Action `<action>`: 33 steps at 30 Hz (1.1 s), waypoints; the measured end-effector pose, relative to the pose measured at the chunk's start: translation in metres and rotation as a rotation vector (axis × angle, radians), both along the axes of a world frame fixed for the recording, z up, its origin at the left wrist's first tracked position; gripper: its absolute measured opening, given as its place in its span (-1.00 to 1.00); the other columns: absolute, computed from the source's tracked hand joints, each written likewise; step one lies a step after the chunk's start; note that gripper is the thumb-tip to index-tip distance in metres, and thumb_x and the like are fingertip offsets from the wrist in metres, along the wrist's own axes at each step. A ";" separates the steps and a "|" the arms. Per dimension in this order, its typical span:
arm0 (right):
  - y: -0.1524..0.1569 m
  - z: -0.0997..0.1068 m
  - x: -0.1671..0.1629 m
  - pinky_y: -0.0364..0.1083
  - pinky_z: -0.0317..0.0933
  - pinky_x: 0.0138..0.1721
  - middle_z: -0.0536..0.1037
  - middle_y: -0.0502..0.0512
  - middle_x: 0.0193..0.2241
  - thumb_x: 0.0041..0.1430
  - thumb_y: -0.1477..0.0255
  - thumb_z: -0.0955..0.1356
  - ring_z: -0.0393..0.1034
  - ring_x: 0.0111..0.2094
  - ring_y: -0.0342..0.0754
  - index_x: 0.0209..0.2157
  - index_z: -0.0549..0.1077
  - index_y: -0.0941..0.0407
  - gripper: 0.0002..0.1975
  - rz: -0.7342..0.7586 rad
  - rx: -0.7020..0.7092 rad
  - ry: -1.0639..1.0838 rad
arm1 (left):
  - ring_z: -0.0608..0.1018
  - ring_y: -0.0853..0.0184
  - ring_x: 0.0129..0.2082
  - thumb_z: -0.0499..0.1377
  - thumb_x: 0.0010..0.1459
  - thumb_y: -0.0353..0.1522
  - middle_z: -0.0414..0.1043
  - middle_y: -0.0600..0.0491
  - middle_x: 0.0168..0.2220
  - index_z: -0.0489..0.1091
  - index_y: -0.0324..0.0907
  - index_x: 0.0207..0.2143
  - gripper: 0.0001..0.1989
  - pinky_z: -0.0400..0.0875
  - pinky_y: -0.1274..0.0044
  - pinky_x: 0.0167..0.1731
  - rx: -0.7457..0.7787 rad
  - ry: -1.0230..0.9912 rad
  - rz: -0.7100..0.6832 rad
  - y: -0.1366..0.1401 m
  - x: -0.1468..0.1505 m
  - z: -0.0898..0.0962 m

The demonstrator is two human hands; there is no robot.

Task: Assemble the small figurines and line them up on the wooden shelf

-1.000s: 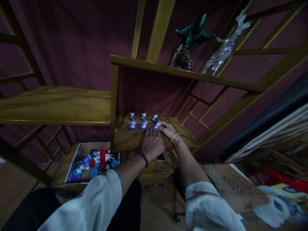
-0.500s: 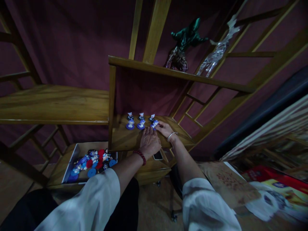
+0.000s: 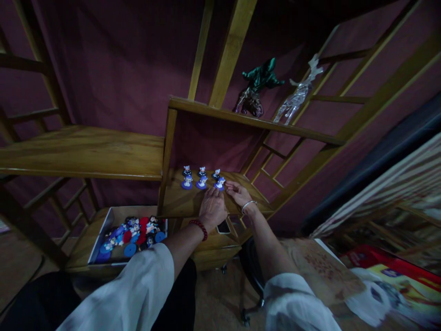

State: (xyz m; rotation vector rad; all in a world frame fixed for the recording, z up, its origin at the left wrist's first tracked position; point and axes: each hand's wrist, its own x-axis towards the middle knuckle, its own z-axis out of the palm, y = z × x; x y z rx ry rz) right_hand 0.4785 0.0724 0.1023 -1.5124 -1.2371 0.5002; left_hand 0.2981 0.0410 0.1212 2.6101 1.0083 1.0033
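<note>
On the wooden shelf (image 3: 179, 200) stand two rows of small figurines. Three have purple bases in front: the left one (image 3: 187, 182), the middle one (image 3: 201, 182) and the right one (image 3: 219, 184). Behind them are three on dark bases: a left dark figurine (image 3: 186, 171), a middle dark figurine (image 3: 202, 171) and a right dark figurine (image 3: 216, 174). My left hand (image 3: 212, 209) lies with fingers stretched out, tips close to the right purple figurine's base. Just right of that figurine, my right hand (image 3: 240, 194) holds nothing, its fingers apart.
A cardboard box (image 3: 112, 223) of jumbled figurines sits lower left. Above, the upper shelf board (image 3: 213, 114) carries a green statue (image 3: 258, 87) and a clear deer-like statue (image 3: 296, 99). A phone (image 3: 223, 227) lies below the shelf. Packages (image 3: 396, 289) are at right.
My right fingers have let go of the right purple figurine and drawn slightly away; it now stands upright in the front row. The head view has shifted a little.
</note>
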 end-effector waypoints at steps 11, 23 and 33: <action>-0.038 -0.004 -0.018 0.03 0.24 0.00 0.56 0.13 -0.23 -0.08 0.44 0.29 0.45 -0.18 -0.04 -0.26 0.44 0.12 -0.73 -0.059 0.025 -0.037 | 0.40 0.28 -0.06 -0.01 0.02 -0.52 0.43 -0.11 -0.11 0.39 -0.33 -0.18 -0.70 0.27 0.47 0.04 0.019 -0.113 -0.130 -0.011 -0.012 -0.005; -0.081 -0.004 -0.064 0.02 0.26 -0.03 0.55 0.10 -0.21 0.04 0.34 0.26 0.43 -0.17 -0.02 -0.23 0.45 0.07 -0.75 -0.088 0.059 -0.218 | 0.41 0.30 -0.16 -0.01 0.00 -0.58 0.46 -0.05 -0.24 0.41 -0.27 -0.27 -0.72 0.34 0.44 -0.06 0.045 -0.206 -0.253 -0.031 -0.031 -0.020; -0.107 -0.014 -0.118 0.02 0.24 -0.06 0.53 0.14 -0.27 0.04 0.45 0.18 0.40 -0.20 -0.02 -0.29 0.46 0.12 -0.72 -0.253 0.193 -0.333 | 0.35 0.27 0.02 -0.04 0.03 -0.56 0.41 -0.12 -0.08 0.40 -0.32 -0.18 -0.67 0.27 0.36 0.05 -0.002 -0.235 -0.323 -0.044 -0.056 -0.030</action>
